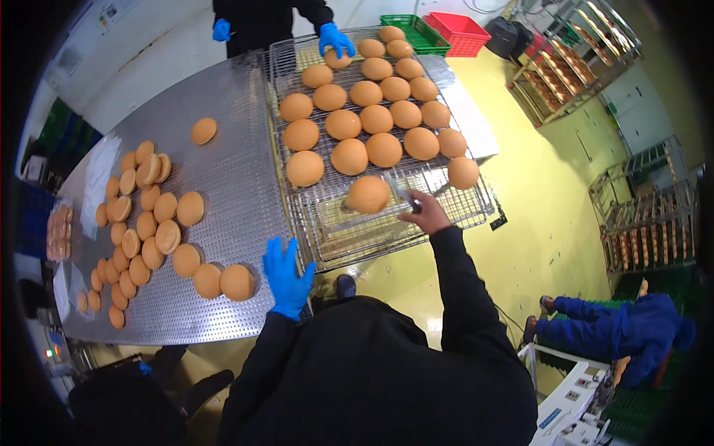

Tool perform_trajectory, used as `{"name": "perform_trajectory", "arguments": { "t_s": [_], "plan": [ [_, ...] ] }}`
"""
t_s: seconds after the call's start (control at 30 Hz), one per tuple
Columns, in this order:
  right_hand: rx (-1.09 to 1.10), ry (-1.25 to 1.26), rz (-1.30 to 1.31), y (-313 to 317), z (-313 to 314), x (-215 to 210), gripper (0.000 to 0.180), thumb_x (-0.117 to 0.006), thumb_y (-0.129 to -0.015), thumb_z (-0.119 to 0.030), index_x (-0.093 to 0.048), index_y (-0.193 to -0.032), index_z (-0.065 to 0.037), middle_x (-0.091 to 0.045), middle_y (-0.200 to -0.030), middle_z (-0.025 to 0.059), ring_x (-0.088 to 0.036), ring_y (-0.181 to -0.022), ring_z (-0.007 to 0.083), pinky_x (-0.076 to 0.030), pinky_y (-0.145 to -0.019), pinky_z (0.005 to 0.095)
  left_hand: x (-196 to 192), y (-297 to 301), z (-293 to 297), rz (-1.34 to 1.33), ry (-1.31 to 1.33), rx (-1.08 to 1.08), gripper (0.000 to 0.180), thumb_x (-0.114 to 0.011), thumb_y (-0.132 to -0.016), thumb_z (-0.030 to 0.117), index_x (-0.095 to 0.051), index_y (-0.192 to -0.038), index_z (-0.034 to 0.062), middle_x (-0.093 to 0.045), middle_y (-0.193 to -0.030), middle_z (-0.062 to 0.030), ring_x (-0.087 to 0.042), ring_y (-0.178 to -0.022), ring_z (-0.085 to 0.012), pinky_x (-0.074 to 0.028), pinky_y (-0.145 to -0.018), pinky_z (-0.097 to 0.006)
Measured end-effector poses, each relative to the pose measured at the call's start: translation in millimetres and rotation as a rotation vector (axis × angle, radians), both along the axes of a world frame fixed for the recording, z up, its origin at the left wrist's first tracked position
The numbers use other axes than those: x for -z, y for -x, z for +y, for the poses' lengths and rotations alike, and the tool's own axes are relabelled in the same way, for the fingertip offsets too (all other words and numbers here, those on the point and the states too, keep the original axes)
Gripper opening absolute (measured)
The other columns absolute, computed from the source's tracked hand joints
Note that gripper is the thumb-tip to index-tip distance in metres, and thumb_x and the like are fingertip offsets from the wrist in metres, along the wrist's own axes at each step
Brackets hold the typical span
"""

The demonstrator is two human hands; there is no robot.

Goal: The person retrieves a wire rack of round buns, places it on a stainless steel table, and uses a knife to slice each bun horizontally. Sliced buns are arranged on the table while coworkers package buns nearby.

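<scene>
My right hand [431, 214], ungloved, grips the dark handle of a knife [397, 189] over the near part of a wire rack [335, 236]. The knife's pale blade points away to the left, close beside a round brown bun [369, 195]; whether it touches the bun I cannot tell. My left hand [286, 278], in a blue glove, is spread open with nothing in it at the edge of a perforated metal table [245, 171]. Rows of similar buns [346, 157] cover the rack's middle and far part. Loose buns [166, 236] lie scattered and partly overlapping on the table's left side.
Across the rack, a co-worker's blue-gloved hand [336, 40] touches a bun. Green [416, 33] and red crates [457, 33] stand at the back. Wheeled racks [643, 223] line the right. A person in blue [625, 331] bends at the lower right, beside a white machine [569, 398].
</scene>
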State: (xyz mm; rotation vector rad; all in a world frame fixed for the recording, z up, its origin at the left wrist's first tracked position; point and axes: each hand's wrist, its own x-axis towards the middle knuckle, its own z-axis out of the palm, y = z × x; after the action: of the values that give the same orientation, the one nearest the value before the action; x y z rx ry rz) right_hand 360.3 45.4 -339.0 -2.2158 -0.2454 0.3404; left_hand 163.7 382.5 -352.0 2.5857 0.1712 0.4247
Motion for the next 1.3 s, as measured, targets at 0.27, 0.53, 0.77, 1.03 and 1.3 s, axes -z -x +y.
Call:
{"name": "perform_trajectory", "arguments": {
  "t_s": [0.27, 0.53, 0.77, 1.03, 1.3],
  "plan": [
    [0.265, -0.516, 0.485, 143.8, 70.5, 3.3, 0.012, -0.071, -0.082, -0.007, -0.065, -0.091, -0.001, -0.057, -0.063, 0.0, -0.05, -0.054, 0.0063, -0.037, -0.049, 0.0229, -11.1, -83.0, -30.9, 0.034, -0.088, 0.087, 0.088, -0.078, -0.076, 0.041, -0.036, -0.148, 0.0111, -0.03, -0.15, -0.0253, -0.029, -0.138, -0.0455, -0.028, -0.109, -0.052],
    [0.287, -0.623, 0.484, 175.9, 66.9, 44.7, 0.017, -0.053, -0.098, -0.024, -0.048, -0.109, -0.014, -0.061, -0.085, 0.0056, -0.054, -0.064, 0.0106, -0.043, -0.054, 0.0242, -8.9, -140.9, -31.0, 0.074, -0.286, 0.101, 0.082, -0.074, -0.073, 0.049, -0.044, -0.14, 0.0118, -0.042, -0.133, -0.0175, -0.039, -0.125, -0.0368, -0.039, -0.092, -0.052],
    [0.275, -0.593, 0.231, 148.9, 61.9, -0.9, 0.018, -0.055, -0.096, -0.014, -0.051, -0.111, -0.004, -0.067, -0.082, 0.0088, -0.062, -0.068, 0.0142, -0.043, -0.054, 0.0252, -16.7, -85.3, -33.1, 0.184, -0.153, 0.274, 0.082, -0.076, -0.072, 0.044, -0.045, -0.14, 0.0107, -0.046, -0.128, -0.0144, -0.044, -0.12, -0.0314, -0.043, -0.089, -0.047],
    [0.21, -0.482, 0.044, 112.3, 73.3, -16.2, 0.011, -0.06, -0.094, -0.012, -0.059, -0.098, -0.001, -0.063, -0.079, 0.0037, -0.06, -0.072, 0.0126, -0.046, -0.06, 0.0258, -12.2, 9.6, 13.5, 0.129, 1.996, 0.348, 0.054, -0.044, -0.101, 0.038, -0.042, -0.141, 0.0025, -0.052, -0.133, -0.017, -0.052, -0.123, -0.0313, -0.044, -0.104, -0.045],
    [-0.186, -0.334, -0.152, 160.8, 150.9, -75.1, 0.007, -0.066, -0.087, -0.006, -0.062, -0.084, -0.001, -0.065, -0.077, 0.0117, -0.065, -0.071, 0.0227, -0.05, -0.065, 0.0327, -65.2, 29.1, 0.8, -0.089, 2.039, 0.09, 0.058, -0.032, -0.104, 0.046, -0.04, -0.143, 0.0035, -0.052, -0.137, -0.0149, -0.052, -0.125, -0.0287, -0.044, -0.105, -0.044]
  ]
}}
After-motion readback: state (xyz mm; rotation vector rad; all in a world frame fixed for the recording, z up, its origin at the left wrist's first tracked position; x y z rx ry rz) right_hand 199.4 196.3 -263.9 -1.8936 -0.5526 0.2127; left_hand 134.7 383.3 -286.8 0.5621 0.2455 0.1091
